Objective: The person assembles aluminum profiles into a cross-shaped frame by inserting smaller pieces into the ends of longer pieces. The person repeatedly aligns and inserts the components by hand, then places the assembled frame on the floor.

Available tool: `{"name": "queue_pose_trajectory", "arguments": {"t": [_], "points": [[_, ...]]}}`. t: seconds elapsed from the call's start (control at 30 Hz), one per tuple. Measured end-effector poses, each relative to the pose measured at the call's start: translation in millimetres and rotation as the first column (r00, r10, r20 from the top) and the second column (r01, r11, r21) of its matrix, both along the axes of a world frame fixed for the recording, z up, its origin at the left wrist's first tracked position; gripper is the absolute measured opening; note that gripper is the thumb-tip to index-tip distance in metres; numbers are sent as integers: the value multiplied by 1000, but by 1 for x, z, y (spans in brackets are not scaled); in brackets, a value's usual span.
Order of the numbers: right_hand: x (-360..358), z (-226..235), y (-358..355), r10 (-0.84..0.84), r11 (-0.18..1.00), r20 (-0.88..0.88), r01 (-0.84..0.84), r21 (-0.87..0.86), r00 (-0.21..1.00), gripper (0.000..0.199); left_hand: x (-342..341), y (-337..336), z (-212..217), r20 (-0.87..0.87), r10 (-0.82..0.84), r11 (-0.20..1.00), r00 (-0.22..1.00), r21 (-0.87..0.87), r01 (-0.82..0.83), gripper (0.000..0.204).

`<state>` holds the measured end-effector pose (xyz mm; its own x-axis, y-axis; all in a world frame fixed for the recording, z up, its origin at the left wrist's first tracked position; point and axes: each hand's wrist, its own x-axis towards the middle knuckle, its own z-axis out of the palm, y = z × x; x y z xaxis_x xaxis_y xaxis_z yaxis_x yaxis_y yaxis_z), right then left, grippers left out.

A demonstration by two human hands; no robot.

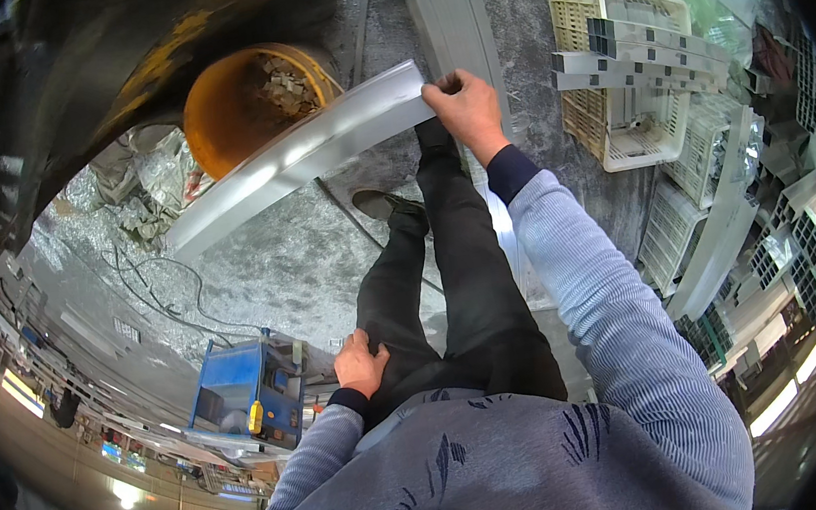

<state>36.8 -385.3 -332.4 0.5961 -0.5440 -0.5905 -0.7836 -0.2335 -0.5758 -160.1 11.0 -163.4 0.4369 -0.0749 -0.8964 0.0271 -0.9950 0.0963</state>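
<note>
My right hand (pixel 469 110) is closed on the near right end of a long silvery metal profile (pixel 301 154), thumb on its upper face. The profile slants down to the left, passing in front of an orange bucket (pixel 201 117) with small scraps inside. My left hand (pixel 361 363) rests by my left thigh, thumb apart from loosely bent fingers, holding nothing that I can see. Beyond my right foot, a long grey metal beam (pixel 448 9) runs along the floor.
Cream plastic crates (pixel 581 114) stand at the right, with metal square tubes (pixel 628 69) lying across them. A blue machine (pixel 232 386) sits at the lower left. Dark cable (pixel 158 309) loops over the floor, and crumpled sheeting (pixel 152 173) lies beside the bucket.
</note>
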Motion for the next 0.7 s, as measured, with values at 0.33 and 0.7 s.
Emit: {"name": "queue_pose_trajectory", "arguments": {"t": [0.33, 0.7], "points": [[7, 4, 7, 105, 994, 73, -104, -11, 992, 41, -15, 18, 2, 116, 85, 994, 990, -74, -77, 32], [33, 147, 28, -168, 889, 469, -73, 452, 867, 21, 2, 48, 0, 175, 502, 848, 847, -293, -442, 30]]}}
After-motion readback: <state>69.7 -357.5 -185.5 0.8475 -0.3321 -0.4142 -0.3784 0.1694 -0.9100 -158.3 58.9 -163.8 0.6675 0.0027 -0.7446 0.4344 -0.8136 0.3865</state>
